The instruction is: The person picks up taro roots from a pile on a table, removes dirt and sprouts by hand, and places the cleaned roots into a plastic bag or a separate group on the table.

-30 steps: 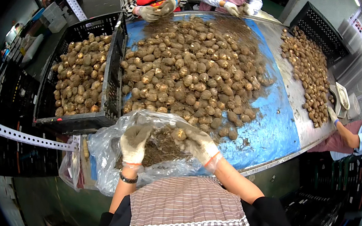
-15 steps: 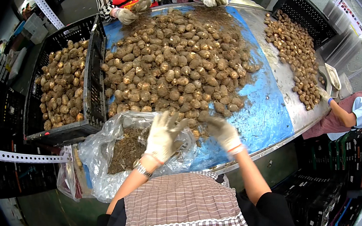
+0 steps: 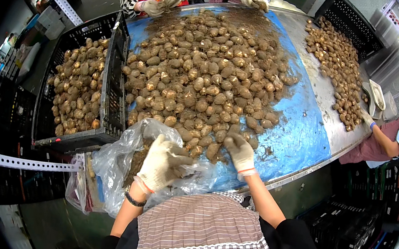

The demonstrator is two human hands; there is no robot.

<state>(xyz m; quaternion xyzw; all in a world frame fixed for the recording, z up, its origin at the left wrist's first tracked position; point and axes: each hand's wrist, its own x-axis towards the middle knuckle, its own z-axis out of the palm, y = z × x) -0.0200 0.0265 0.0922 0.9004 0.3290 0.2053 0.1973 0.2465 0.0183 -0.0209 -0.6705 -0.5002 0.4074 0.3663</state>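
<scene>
A broad heap of brown, hairy taro corms (image 3: pixel 201 70) lies on a blue plastic sheet (image 3: pixel 303 132) in front of me. My right hand (image 3: pixel 240 152), in a soiled white knit glove, rests at the near edge of the heap, fingers loosely bent against the corms. I see no corm lifted in it. My left hand (image 3: pixel 162 162), gloved the same way, is over a clear plastic bag (image 3: pixel 117 162) at the table's near edge. Its fingers stretch to the right, apart from the thumb, with nothing visible in them. Dark root scraps (image 3: pixel 136 164) show inside the bag, partly behind that hand.
A black crate (image 3: pixel 117 84) full of corms stands at the left. More corms (image 3: pixel 335 56) lie on the bare metal tabletop at the right, beside a scale pan (image 3: pixel 376 95). Two gloved co-workers stand across the table, another at the right. Black crates (image 3: pixel 346 227) are stacked lower right.
My right hand has come down onto the near edge of the heap. My left hand has lowered and turned, its fingers swinging from upward to rightward. The whole view has shifted slightly.
</scene>
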